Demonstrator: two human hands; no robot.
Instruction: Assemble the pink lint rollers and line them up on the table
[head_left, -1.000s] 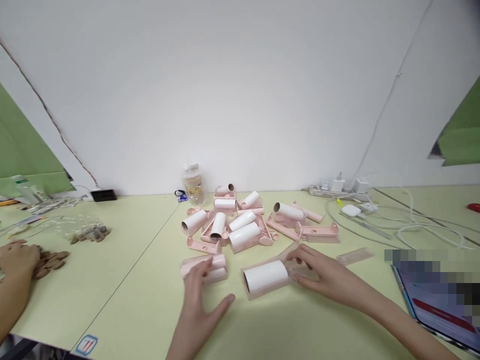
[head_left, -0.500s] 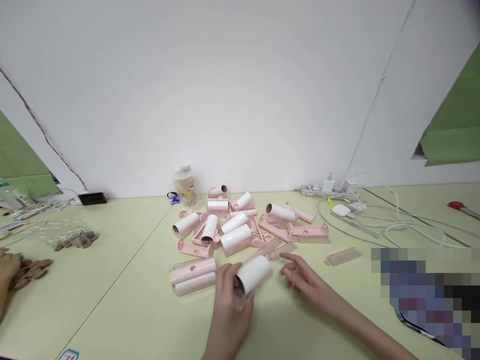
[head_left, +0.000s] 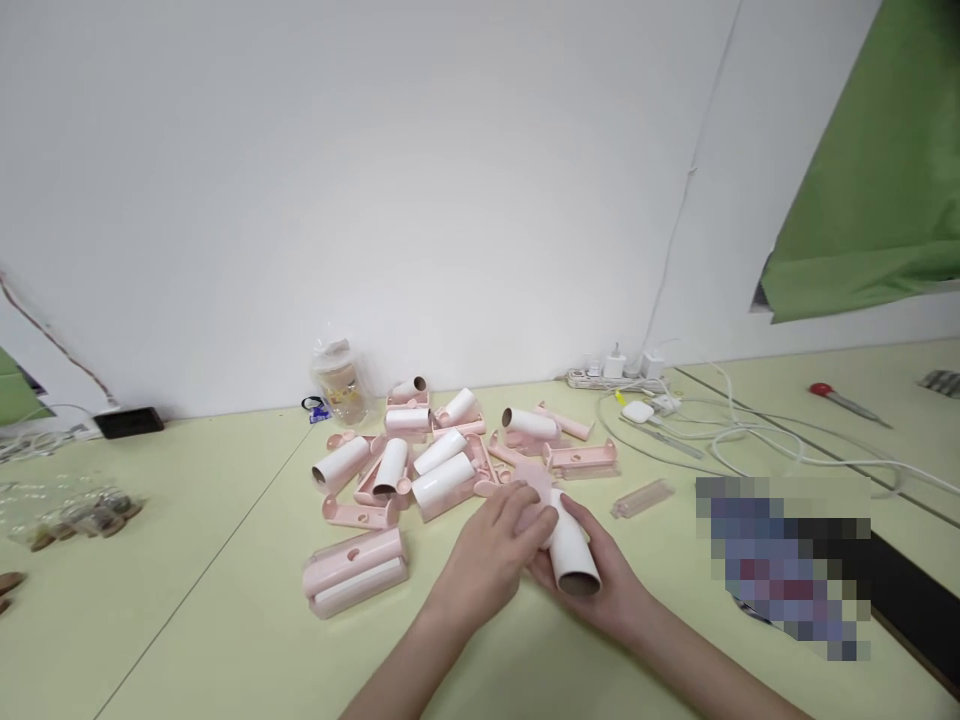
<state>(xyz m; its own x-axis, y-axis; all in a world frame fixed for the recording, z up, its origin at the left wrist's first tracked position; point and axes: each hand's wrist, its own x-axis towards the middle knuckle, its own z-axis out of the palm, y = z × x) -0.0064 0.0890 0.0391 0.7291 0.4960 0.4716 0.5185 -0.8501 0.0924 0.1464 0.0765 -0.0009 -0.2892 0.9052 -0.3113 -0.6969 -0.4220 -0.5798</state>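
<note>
My right hand (head_left: pixel 611 570) is wrapped round a white roll (head_left: pixel 570 550), which tilts with its open brown cardboard end facing me. My left hand (head_left: pixel 495 545) closes on a translucent pink plastic cover (head_left: pixel 534 490) right against the roll; the fingers hide much of it. Behind my hands lies a pile of white rolls (head_left: pixel 444 485) and pink plastic holders (head_left: pixel 581 456). Left of them rests an assembled-looking pink case (head_left: pixel 356 572) with a white roll in it. Another clear pink cover (head_left: pixel 642 498) lies to the right.
A bagged cup (head_left: pixel 341 385) stands by the wall. White cables (head_left: pixel 720 430) and chargers (head_left: pixel 615 365) spread at the right, near a red-handled screwdriver (head_left: pixel 840 400). A pixelated object (head_left: pixel 780 570) lies at the lower right. Bagged brown pieces (head_left: pixel 82 515) and a black device (head_left: pixel 129 422) sit left.
The white roll has passed from my left hand into my right, and its open end has swung toward me. My left hand now grips a pink cover. The view has turned right.
</note>
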